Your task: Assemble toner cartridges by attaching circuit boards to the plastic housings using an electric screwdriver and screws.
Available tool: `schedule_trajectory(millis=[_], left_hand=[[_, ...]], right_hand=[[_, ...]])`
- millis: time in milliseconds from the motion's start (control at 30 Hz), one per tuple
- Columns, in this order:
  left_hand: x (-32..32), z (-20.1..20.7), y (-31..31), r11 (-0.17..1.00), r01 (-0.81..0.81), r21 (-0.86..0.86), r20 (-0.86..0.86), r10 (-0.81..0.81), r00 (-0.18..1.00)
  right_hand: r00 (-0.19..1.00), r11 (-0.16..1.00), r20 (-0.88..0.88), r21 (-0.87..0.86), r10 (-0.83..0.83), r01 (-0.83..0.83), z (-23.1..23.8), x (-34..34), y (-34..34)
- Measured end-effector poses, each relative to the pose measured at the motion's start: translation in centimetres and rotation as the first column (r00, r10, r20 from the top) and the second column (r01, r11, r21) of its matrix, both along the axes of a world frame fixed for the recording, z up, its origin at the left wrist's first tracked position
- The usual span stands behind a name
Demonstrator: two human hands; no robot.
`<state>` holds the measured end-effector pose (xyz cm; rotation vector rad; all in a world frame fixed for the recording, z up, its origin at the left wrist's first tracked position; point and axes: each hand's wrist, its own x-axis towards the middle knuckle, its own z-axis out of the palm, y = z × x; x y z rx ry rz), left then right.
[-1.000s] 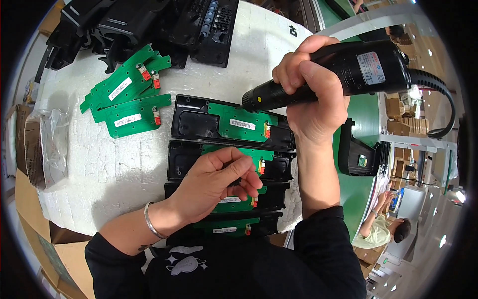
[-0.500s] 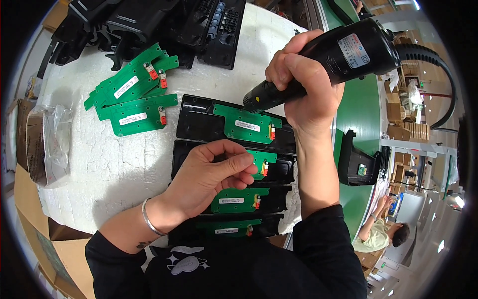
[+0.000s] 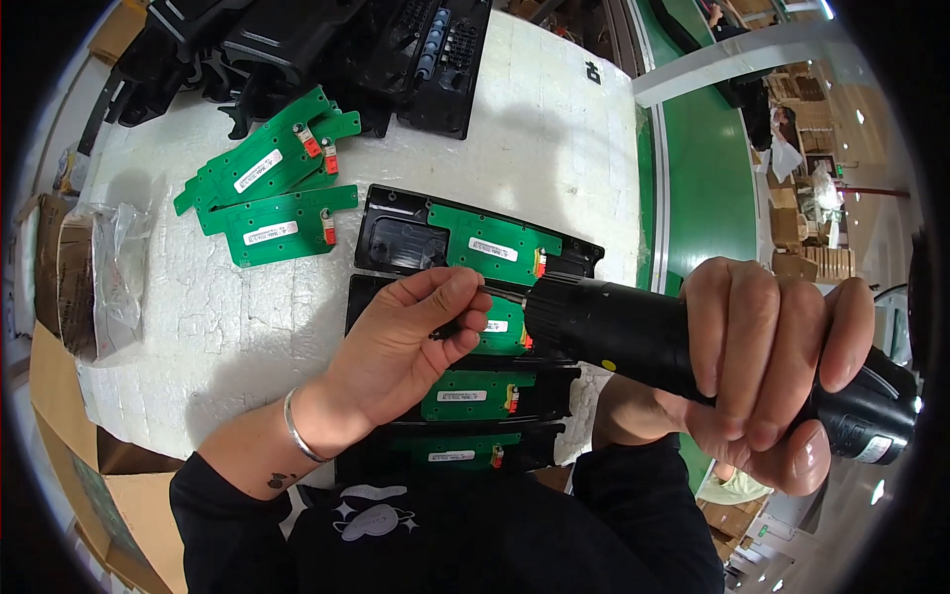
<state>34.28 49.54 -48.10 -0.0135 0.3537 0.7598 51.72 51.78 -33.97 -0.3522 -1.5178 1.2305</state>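
My right hand (image 3: 762, 361) is wrapped round a black electric screwdriver (image 3: 618, 322), held nearly level with its bit (image 3: 507, 294) towards the left. At the tip of that bit, my left hand (image 3: 401, 342) pinches thumb and fingers together; whatever is between them is too small or hidden to name. Below both hands, several black plastic housings (image 3: 391, 241) lie in a column, each bearing a green circuit board (image 3: 475, 394) with a white label and a red-and-white connector. My left hand and the screwdriver cover part of the second housing from the top.
Loose green circuit boards (image 3: 282, 233) overlap on the white foam surface (image 3: 237, 327) at the left. Black plastic parts (image 3: 287, 49) are piled at the far side. A cardboard box (image 3: 74, 287) with clear plastic stands at the left edge. Along the right runs a green surface (image 3: 693, 188).
The screwdriver has swung from over the top board down and right, its bit now pointing left at my left fingertips. My left hand has shifted slightly left, fingers still pinched.
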Motion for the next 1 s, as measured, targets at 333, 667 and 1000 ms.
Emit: schedule_trajectory(millis=[333, 667, 1000], left_hand=[[1.0, 2.3, 0.1, 0.998, 0.066, 0.019, 0.011, -0.066, 0.998], [0.6, 1.1, -0.2, 0.918, 0.335, 0.21, -0.258, -0.279, 0.925], [0.3, 1.2, -0.2, 0.896, 0.332, 0.295, -0.278, -0.252, 0.927]], right_hand=[[0.999, 0.998, 0.008, 0.041, 0.04, -0.041, -2.0, -1.3, 1.3], [0.96, 0.944, -0.042, -0.201, -0.277, 0.263, -6.6, -4.2, 6.2], [0.92, 0.949, 0.268, -0.056, -0.286, 0.312, -6.6, -5.7, 6.5]])
